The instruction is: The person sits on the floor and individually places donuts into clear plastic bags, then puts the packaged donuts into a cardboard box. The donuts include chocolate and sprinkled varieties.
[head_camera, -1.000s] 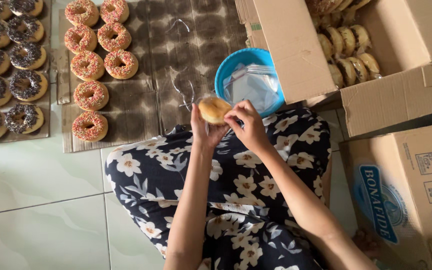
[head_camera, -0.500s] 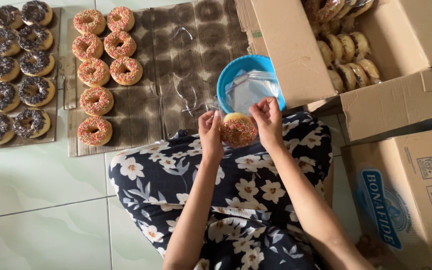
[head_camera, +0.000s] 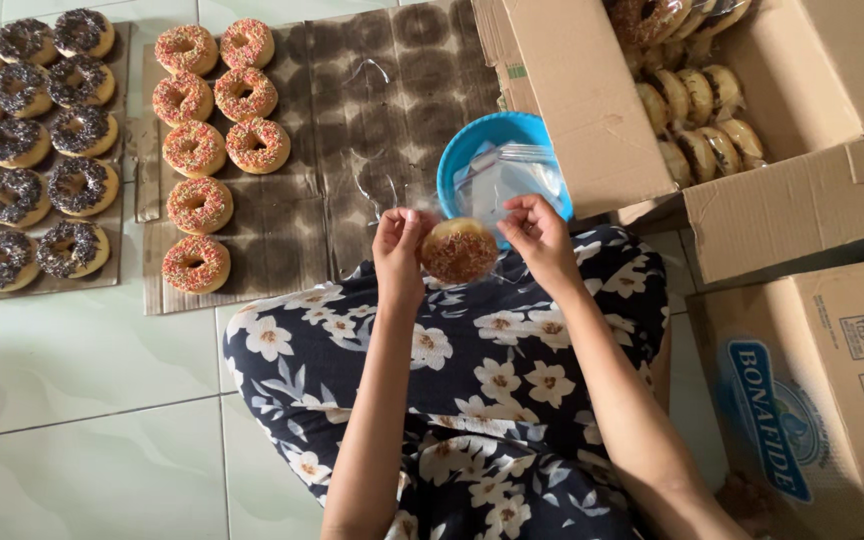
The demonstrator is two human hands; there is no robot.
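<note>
Sprinkled doughnut (head_camera: 459,250) sits in a clear bag between both hands, above the lap. Left hand (head_camera: 397,245) pinches the bag at its nine o'clock; right hand (head_camera: 537,232) pinches at three o'clock. Blue bowl (head_camera: 472,142) lies at twelve.

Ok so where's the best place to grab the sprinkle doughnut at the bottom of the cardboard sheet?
Probably by its plain outer rim. That sprinkle doughnut lies flat on the cardboard sheet, topping up, so fingers coming from above and pinching opposite sides would spare the sprinkles. Its lower and right sides face bare cardboard, with a neighbour only above it.
</note>
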